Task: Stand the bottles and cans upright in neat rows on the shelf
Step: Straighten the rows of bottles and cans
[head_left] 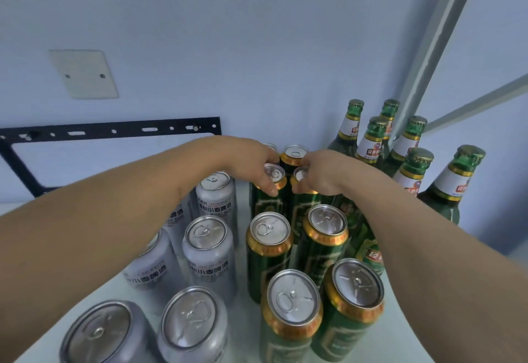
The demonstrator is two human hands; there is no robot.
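Toward the shelf's back edge, your L hand curls its fingers round a green can's top; R hand pinches the next green can. Silver cans w/ "小麦啤酒" stand left, green bottles at back-right corner.

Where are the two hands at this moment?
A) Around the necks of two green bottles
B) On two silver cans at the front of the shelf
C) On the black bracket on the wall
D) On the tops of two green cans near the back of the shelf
D: the left hand grips the top of one green can and the right hand grips the green can beside it, in the second row from the wall.
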